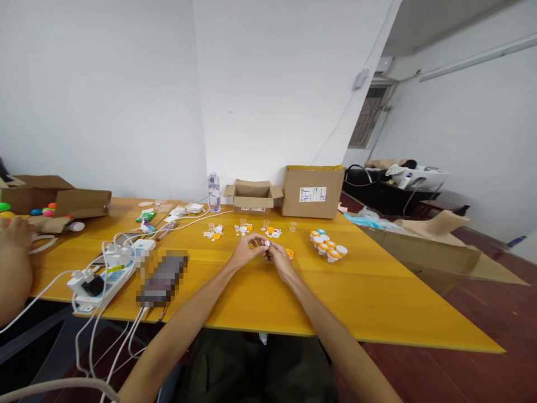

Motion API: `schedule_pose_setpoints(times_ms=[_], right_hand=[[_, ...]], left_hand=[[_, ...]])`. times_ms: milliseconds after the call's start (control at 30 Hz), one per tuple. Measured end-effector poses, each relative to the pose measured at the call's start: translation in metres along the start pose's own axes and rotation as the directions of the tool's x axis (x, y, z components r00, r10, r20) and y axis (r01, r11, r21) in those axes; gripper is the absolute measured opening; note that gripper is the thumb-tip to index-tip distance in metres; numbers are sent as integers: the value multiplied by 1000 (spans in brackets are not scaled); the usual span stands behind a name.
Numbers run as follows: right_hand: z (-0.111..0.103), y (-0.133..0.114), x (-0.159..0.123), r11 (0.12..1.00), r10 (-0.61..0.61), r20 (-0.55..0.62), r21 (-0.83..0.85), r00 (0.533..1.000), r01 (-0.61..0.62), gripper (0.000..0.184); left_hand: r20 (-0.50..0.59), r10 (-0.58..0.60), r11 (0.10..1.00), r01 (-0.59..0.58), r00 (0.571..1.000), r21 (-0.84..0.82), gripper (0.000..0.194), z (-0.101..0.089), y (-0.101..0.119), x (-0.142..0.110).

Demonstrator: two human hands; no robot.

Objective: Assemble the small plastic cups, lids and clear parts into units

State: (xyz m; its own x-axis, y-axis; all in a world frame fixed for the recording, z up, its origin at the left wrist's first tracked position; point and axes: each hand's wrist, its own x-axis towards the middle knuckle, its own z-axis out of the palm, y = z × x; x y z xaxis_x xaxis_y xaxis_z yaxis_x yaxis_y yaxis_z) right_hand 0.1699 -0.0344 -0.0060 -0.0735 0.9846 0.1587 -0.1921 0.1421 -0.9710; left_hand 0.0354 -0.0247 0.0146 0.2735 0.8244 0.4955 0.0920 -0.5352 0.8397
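Observation:
Both my hands meet over the middle of the yellow table (377,302). My left hand (244,250) and my right hand (278,256) pinch a small white round piece (267,243) between their fingertips. An orange cap (289,253) lies on the table just right of my right hand. Small white and orange parts (272,232) are scattered just beyond my hands. To the right stands a cluster of small cups with orange, white and teal lids (328,245).
Two cardboard boxes (253,197) (312,191) and a clear bottle (213,192) stand at the table's far edge. A power strip with chargers and cables (107,272) lies at the left. Another person's arm (14,263) rests at the far left by a box with coloured balls (39,211).

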Motion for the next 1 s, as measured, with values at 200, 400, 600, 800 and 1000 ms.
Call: schedule_pose_setpoints(times_ms=[200, 400, 600, 800, 1000], right_hand=[[2, -5, -3, 1000, -13, -1, 14, 1000, 13, 42], [3, -8, -4, 997, -71, -9, 4, 997, 71, 42], [4, -7, -4, 987, -153, -27, -52, 988, 152, 41], [5, -5, -5, 960, -244, -58, -153, 968, 233, 40], [2, -5, -7, 910, -329, -53, -284, 943, 302, 36]], left_hand=[[9, 35, 999, -35, 999, -16, 20, 1, 3, 0], [12, 67, 997, -66, 998, -36, 25, 1, 10, 0], [-6, 65, 993, -65, 998, -97, 27, 2, 13, 0], [-15, 57, 989, -58, 998, -140, 28, 3, 11, 0], [1, 46, 984, -45, 999, -173, 30, 4, 13, 1]])
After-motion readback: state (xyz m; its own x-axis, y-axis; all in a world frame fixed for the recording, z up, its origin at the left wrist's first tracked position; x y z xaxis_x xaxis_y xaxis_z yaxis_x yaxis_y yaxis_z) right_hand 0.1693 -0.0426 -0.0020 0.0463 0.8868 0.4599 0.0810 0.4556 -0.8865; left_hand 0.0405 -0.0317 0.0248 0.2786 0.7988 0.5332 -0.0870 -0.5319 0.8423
